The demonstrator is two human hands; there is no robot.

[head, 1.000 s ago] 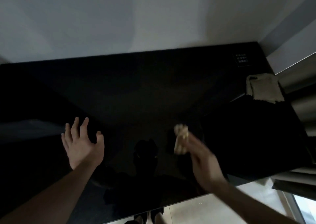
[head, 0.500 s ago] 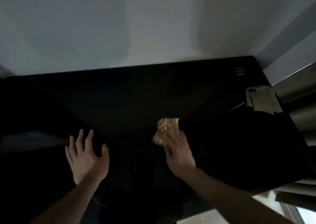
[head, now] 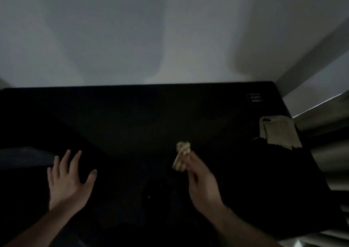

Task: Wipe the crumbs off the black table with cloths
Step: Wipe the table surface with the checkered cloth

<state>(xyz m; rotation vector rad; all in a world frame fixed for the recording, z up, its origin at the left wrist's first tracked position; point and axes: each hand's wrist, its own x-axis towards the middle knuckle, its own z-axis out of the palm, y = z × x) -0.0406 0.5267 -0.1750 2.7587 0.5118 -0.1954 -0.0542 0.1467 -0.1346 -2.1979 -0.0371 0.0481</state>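
On the black table (head: 132,118), left hand (head: 66,182) spread flat; right hand (head: 202,186) grips a cloth (head: 182,156); corner label (head: 255,98) unreadable.

Setting appeared domestic, dimly lit: a glossy black table (head: 151,118) stood against a plain pale wall (head: 151,29). At the table's right edge lay a beige cloth (head: 279,133); beyond it, grey curtain folds (head: 328,148).
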